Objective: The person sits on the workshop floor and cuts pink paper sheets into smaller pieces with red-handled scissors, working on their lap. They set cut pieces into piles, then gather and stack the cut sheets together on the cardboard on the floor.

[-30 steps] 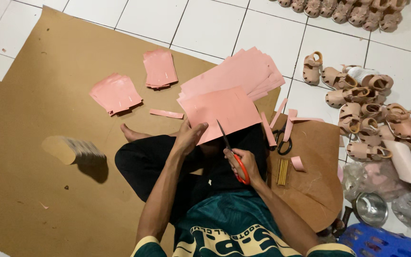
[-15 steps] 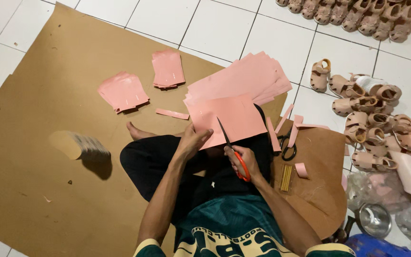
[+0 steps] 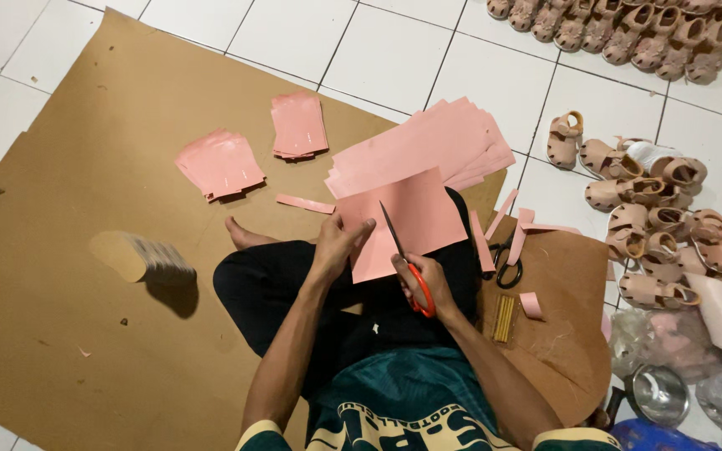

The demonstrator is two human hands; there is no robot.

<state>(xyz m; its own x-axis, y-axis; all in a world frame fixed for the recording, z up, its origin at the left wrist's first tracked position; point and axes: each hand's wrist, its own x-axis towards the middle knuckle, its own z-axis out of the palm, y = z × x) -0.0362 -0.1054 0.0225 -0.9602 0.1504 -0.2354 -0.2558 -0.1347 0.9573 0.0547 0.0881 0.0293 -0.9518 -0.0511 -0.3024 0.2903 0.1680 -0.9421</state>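
Note:
I sit cross-legged on brown cardboard [image 3: 85, 125]. My left hand [image 3: 340, 242] grips the left edge of a pink sheet [image 3: 415, 209] held over my lap. Red-handled scissors [image 3: 407, 267] sit in my right hand [image 3: 419, 280], their blades pointing up into the sheet from its lower edge. Behind the sheet lies a fanned pile of pink sheets [image 3: 428, 142].
Two stacks of cut pink pieces [image 3: 221, 163] [image 3: 298, 125] and a loose pink strip [image 3: 304, 203] lie ahead on the left. Black scissors [image 3: 507, 266], pink strips and yellow sticks [image 3: 505, 317] rest at my right. Several small sandals [image 3: 662, 217] crowd the tiled floor at right.
The view has shifted slightly. The scissors have advanced further up into the pink sheet while my left hand keeps its hold on the sheet's edge.

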